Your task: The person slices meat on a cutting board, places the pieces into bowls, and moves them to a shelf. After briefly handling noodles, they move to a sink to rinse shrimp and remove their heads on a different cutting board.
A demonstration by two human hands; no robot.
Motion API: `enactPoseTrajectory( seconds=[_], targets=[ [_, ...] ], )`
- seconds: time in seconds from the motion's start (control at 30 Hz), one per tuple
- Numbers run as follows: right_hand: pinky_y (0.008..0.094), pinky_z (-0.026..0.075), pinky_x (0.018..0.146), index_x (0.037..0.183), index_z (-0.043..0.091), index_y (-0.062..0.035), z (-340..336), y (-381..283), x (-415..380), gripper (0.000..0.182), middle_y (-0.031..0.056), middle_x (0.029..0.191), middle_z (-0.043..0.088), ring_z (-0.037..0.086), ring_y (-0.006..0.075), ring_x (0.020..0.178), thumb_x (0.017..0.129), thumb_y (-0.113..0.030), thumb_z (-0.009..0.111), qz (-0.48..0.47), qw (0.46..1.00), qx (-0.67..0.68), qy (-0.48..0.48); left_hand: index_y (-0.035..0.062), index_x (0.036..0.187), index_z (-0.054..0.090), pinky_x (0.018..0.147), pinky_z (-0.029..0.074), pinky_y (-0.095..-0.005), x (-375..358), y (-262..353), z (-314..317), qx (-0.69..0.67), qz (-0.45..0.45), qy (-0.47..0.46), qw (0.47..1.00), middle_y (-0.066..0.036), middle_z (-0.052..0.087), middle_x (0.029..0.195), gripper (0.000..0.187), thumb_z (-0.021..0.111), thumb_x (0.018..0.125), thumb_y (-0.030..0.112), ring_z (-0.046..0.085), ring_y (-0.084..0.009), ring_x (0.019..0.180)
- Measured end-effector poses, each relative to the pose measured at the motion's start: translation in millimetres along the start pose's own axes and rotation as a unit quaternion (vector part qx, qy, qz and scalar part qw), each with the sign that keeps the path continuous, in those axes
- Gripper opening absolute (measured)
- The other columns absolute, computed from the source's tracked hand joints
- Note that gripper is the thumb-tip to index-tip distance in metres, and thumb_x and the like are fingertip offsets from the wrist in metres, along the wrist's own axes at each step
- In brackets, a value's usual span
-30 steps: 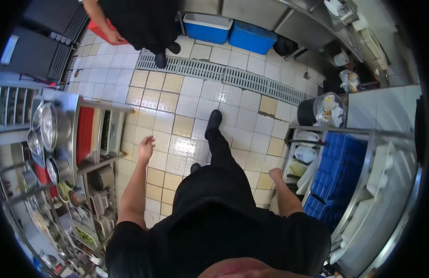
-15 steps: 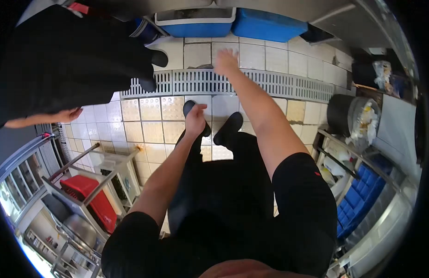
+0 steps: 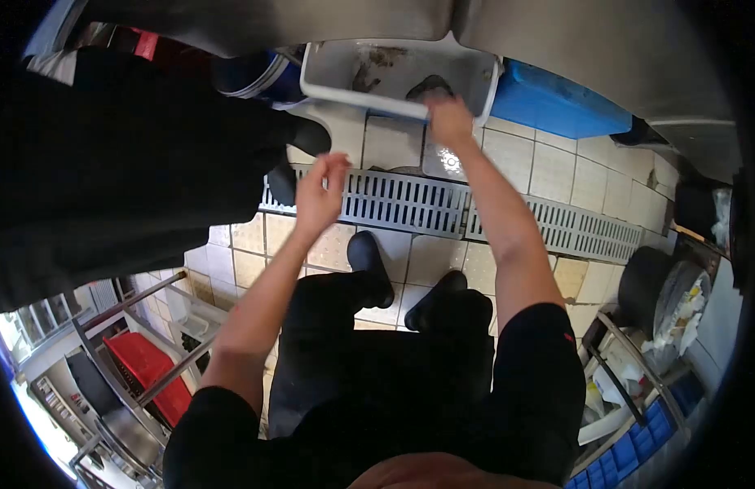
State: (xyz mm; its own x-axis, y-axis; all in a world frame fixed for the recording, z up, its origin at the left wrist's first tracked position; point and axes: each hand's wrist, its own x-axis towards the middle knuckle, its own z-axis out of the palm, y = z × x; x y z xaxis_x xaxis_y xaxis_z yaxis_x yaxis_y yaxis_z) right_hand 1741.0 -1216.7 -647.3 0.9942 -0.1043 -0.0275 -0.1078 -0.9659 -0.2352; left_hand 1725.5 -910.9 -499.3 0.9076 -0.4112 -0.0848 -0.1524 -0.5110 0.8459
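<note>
"Can you read any lettering here?"
"None. The right sleeve (image 3: 543,359) has a small red mark (image 3: 568,336), but it's too small to make out."
"What about the open bin (image 3: 353,97) or the blue bin (image 3: 549,102)?"
"I can't read a word, number or brand on either."

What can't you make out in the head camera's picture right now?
- Right hand, head view: motion blur; can't tell whether it grips anything.
- Dark item in the white bin, head view: partly behind that hand, too blurred to name.
- Co-worker, head view: face cut off by the picture's edge.
- Clear bag, head view: contents too small and blurred.
</note>
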Motion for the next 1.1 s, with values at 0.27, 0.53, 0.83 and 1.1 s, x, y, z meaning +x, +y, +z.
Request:
enactPoseTrajectory(
  seconds=[0.27,0.53,0.83,1.1],
  targets=[
    [0.0425,0.054,0.087,0.11,0.064,-0.0069,-9,-52,-187,0.048,0.0122,0.107,0.066,0.066,0.0333,0.1,0.065,-0.012,0.08,0.049,0.994,0.049,-0.086,0.0035,0.114,0.07,0.08,0.055,-0.0431,129,-146,58,0.37,0.066,-0.266,0.888,-0.019,0.073,0.097,0.025,0.057,0.095,0.014,0.071,-0.0334,0.09],
    [0.0463,0.056,0.085,0.102,0.073,-0.0005,-9,-19,-117,0.052,0.0202,0.11,0.071,0.07,0.0368,0.096,0.085,-0.049,0.069,0.149,0.749,0.223,-0.606,0.0047,0.116,0.07,0.091,0.055,-0.0486,82,-308,168,0.513,0.085,-0.563,0.642,-0.021,0.072,0.112,0.035,0.064,0.09,0.027,0.069,-0.0374,0.111],
    [0.0536,0.045,0.104,0.14,0.052,-0.0113,208,11,-118,0.062,0.0172,0.119,0.071,0.065,0.0352,0.12,0.082,-0.018,0.072,0.121,0.919,0.009,-0.375,0.015,0.143,0.057,0.119,0.027,-0.0571,77,-293,165,0.625,0.112,-0.536,0.557,-0.01,0.052,0.152,0.057,0.067,0.09,0.033,0.036,-0.0274,0.149],
    [0.0607,0.04,0.108,0.108,0.075,-0.0089,193,13,-85,0.028,0.0142,0.117,0.072,0.067,0.0353,0.114,0.082,-0.017,0.067,0.034,0.923,-0.005,-0.384,0.0166,0.141,0.061,0.121,0.021,-0.0553,86,-269,154,0.625,0.123,-0.612,0.468,-0.01,0.059,0.145,0.073,0.081,0.075,0.04,0.046,-0.0323,0.142]
  ],
)
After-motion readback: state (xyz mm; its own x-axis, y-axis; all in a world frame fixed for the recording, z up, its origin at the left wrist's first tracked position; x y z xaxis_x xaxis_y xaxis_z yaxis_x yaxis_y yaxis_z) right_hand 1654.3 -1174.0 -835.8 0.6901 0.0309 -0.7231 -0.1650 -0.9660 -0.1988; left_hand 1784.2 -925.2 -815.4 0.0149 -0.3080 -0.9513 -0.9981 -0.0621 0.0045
